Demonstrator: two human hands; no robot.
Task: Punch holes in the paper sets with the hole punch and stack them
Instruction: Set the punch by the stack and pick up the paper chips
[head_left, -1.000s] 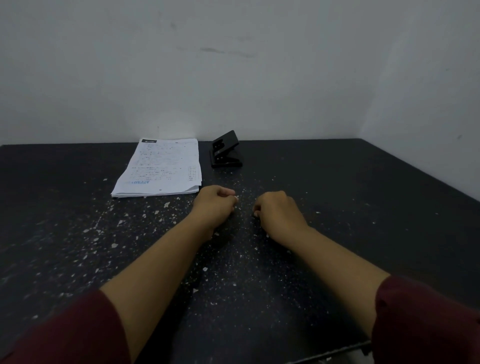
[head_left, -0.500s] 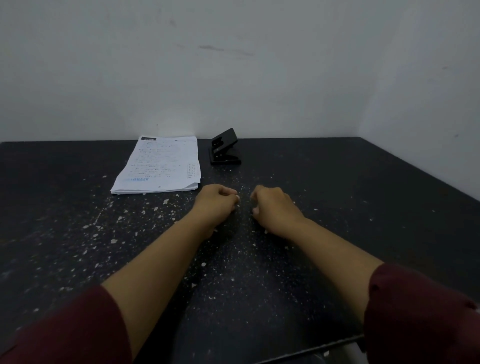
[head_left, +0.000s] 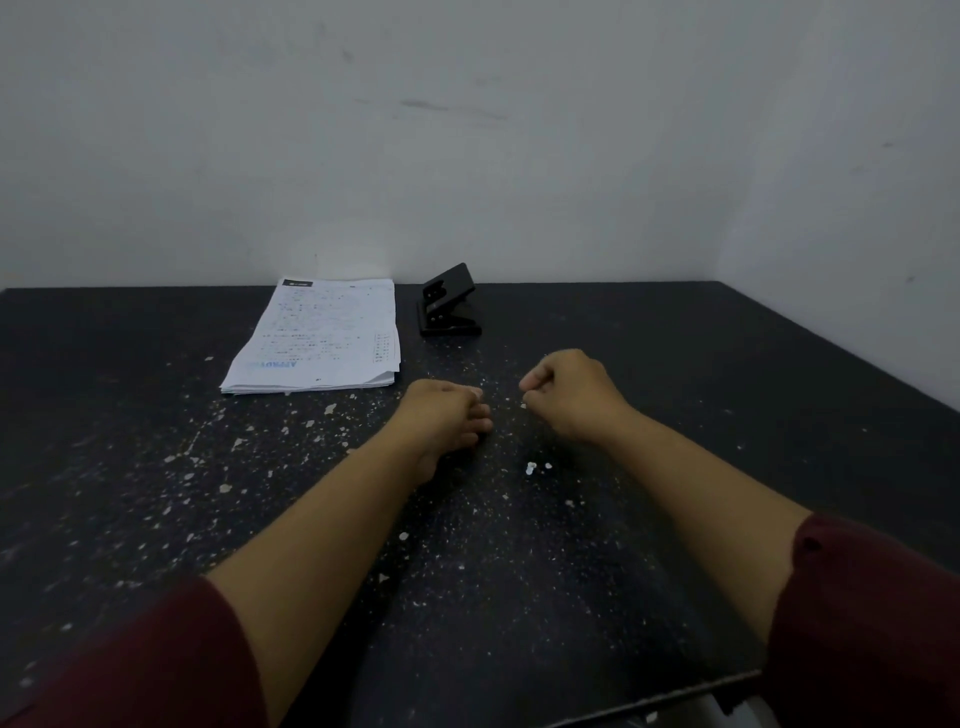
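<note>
A stack of printed white paper sets lies flat at the back of the black table, left of centre. Just right of it stands a black hole punch with its lever raised. My left hand rests on the table in front of the stack with its fingers curled and nothing in it. About a hand's width to the right, my right hand is also curled into a loose fist and sits slightly farther back. Neither hand touches the paper or the punch.
White paper flecks speckle the tabletop, with a few larger bits below my right hand. Pale walls close off the back and right sides. The table's front edge runs at the lower right.
My right hand has moved a little back and to the right, away from my left hand. White bits on the table beneath it have come into sight. The paper and punch stayed put.
</note>
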